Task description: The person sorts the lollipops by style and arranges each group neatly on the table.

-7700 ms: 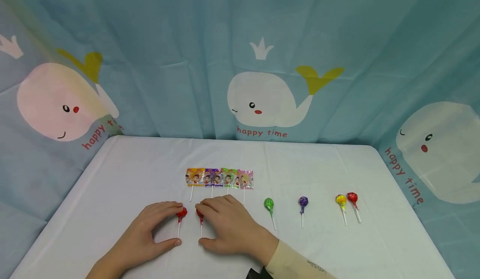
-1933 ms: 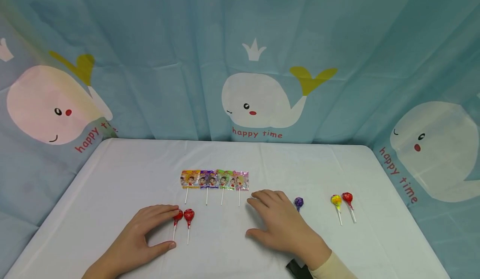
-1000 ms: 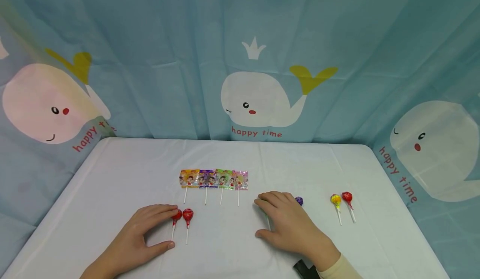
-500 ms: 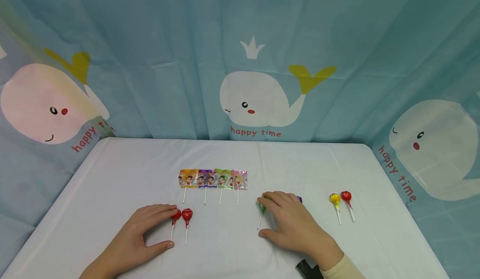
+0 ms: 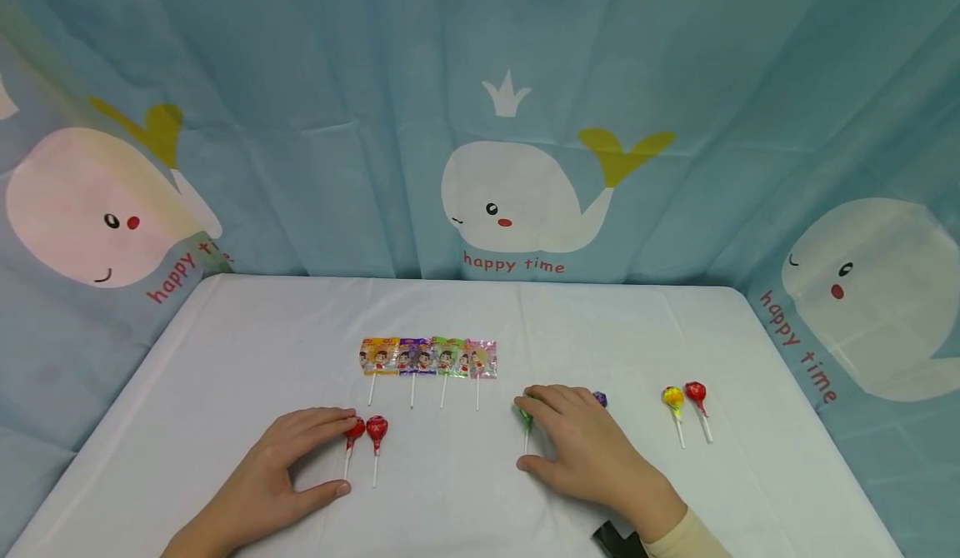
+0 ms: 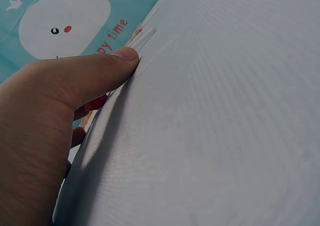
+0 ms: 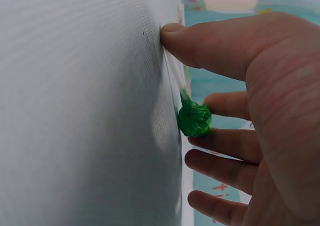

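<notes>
One green lollipop (image 5: 525, 415) lies on the white surface (image 5: 600, 333), its head against the forefinger of the right hand (image 5: 592, 454) and its stick by the thumb, the grip loosely spread about it rather than pinching. Two red lollipops (image 5: 366, 431) lie side by side at the fingertips of the left hand (image 5: 285, 466), whose fingers are likewise relaxed and flat. Behind stand four flat wrapped lollipops (image 5: 427, 357) in a row, a purple one (image 5: 600, 398) just past the right fingers, and a yellow and red pair (image 5: 684, 396) further right.

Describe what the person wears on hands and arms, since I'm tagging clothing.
Both hands are bare: no gloves or rings show. The right hand has a cream sleeve with a dark strap at the wrist. The left hand shows no sleeve.
</notes>
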The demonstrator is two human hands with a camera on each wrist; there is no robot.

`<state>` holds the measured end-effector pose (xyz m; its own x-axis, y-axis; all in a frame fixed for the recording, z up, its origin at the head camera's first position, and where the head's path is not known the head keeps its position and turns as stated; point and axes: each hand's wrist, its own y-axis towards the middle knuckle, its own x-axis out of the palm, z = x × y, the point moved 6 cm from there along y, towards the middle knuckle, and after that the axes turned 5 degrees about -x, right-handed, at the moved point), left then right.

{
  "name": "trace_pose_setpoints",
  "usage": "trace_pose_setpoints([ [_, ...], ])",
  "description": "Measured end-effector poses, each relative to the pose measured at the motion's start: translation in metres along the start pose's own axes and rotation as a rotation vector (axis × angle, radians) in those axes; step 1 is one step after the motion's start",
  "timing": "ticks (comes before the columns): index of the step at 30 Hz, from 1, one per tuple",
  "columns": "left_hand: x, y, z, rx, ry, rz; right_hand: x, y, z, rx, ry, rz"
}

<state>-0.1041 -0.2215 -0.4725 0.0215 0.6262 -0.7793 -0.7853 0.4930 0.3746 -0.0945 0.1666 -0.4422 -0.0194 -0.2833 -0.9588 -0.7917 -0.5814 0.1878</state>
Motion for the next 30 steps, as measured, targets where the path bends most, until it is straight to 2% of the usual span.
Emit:
trace_pose_setpoints([
  [15,-0.0007,0.0005,0.0017,-0.009,0.002,0.003,-0.004,0.0004,-0.0005,-0.071,-0.054,0.042],
  [20,0.0003,0.0007,-0.0005,-0.047,0.001,-0.011,-0.0032,0.0012,-0.0003,-0.067,-0.057,0.023],
  [30,0.0022,-0.0003,-0.0035,-0.064,0.003,-0.028,-0.0027,0.0033,-0.0013,-0.079,-0.067,0.009],
])
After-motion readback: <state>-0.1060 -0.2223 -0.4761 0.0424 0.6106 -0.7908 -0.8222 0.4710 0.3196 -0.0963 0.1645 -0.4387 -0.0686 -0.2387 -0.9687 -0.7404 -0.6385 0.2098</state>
